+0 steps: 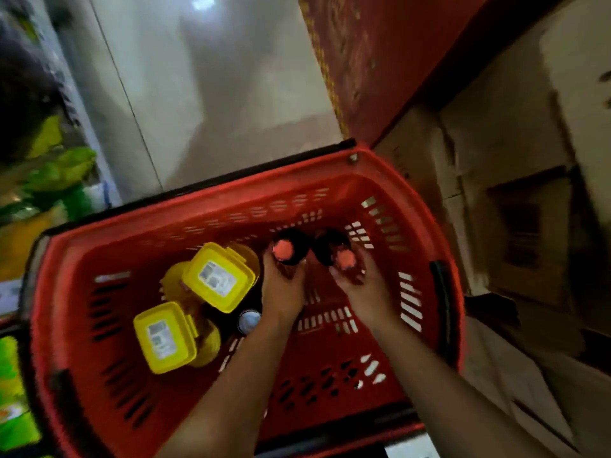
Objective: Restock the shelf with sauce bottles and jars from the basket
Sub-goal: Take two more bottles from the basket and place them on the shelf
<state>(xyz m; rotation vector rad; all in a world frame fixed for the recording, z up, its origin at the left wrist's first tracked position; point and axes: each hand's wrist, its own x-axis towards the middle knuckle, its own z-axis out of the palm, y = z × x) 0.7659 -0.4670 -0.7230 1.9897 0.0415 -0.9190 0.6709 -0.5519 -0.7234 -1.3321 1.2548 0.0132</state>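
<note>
A red plastic basket (390, 180) fills the middle of the view. Inside it, my left hand (282, 287) grips a dark sauce bottle with a red cap (283, 250). Just to its right, my right hand (360, 289) grips a second dark bottle with a red cap (345, 258). Both bottles stand near the basket's far right side. Two jars with square yellow lids (218, 277) (163, 337) stand in the basket's left half. A small bottle with a silvery cap (249, 320) sits between the jars and my left wrist.
Shelves with green and yellow packages (49, 166) run along the left edge. Cardboard boxes (515, 153) are stacked on the right, beside a dark red panel (380, 61). Pale floor tiles (215, 94) lie beyond the basket.
</note>
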